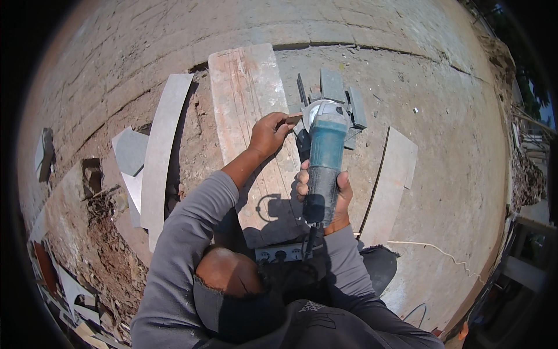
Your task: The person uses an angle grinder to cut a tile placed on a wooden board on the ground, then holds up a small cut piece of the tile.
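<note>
My right hand (326,195) is wrapped round the dark body of a teal angle grinder (327,145), its head pointing away from me. At its far end the pale disc (314,111) shows beside the metal guard. My left hand (271,135) pinches a small brown piece (294,118) whose outer end meets the disc's left side; whether they touch I cannot tell. Beneath both hands lies a long stone slab (244,87) with reddish streaks. Several grey tile pieces (332,85) lie around the grinder's head, partly hidden by it.
A long curved pale strip (168,151) and grey tile offcuts (131,151) lie to the left. Another pale slab (392,180) is on the right, near a thin cream cord (436,249). A socket strip (282,254) sits close to my knees. Rubble lies at lower left.
</note>
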The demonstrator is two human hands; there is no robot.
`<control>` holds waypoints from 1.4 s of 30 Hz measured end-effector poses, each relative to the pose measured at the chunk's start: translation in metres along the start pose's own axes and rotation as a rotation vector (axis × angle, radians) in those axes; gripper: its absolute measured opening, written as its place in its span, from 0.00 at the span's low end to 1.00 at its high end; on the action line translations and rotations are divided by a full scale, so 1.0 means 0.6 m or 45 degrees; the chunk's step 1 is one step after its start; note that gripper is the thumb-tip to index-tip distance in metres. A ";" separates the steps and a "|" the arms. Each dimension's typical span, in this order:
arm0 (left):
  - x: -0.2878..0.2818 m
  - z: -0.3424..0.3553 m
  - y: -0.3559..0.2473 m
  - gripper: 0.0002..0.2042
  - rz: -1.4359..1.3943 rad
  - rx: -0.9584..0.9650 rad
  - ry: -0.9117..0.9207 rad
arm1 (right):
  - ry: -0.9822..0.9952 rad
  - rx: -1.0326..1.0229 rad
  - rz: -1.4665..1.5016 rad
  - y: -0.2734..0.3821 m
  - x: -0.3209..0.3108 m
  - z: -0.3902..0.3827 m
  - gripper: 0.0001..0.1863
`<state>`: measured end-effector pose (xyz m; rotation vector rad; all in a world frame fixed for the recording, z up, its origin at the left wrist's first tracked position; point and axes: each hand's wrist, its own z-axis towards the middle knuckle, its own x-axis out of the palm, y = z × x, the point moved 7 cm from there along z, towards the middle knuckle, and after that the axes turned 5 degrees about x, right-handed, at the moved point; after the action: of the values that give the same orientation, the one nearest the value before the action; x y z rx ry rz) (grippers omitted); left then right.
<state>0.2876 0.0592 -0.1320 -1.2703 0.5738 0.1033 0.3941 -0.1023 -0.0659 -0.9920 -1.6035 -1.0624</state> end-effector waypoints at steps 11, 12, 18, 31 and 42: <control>0.005 -0.002 0.002 0.10 -0.066 0.005 -0.016 | -0.003 0.044 -0.018 -0.007 0.006 0.001 0.44; 0.005 -0.002 0.003 0.10 -0.065 0.002 -0.013 | -0.002 0.052 -0.011 -0.009 0.007 0.001 0.44; 0.004 -0.001 0.003 0.10 -0.046 0.007 -0.014 | -0.014 0.031 -0.043 -0.005 0.000 0.000 0.43; 0.004 -0.002 0.006 0.10 -0.034 -0.019 -0.013 | -0.039 0.026 -0.062 -0.001 0.000 -0.005 0.44; 0.001 -0.001 0.000 0.10 -0.017 -0.012 -0.012 | -0.026 0.057 -0.074 -0.008 0.002 -0.001 0.43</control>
<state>0.2877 0.0584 -0.1322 -1.2820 0.5570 0.1009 0.3894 -0.1044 -0.0656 -0.9342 -1.6742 -1.0539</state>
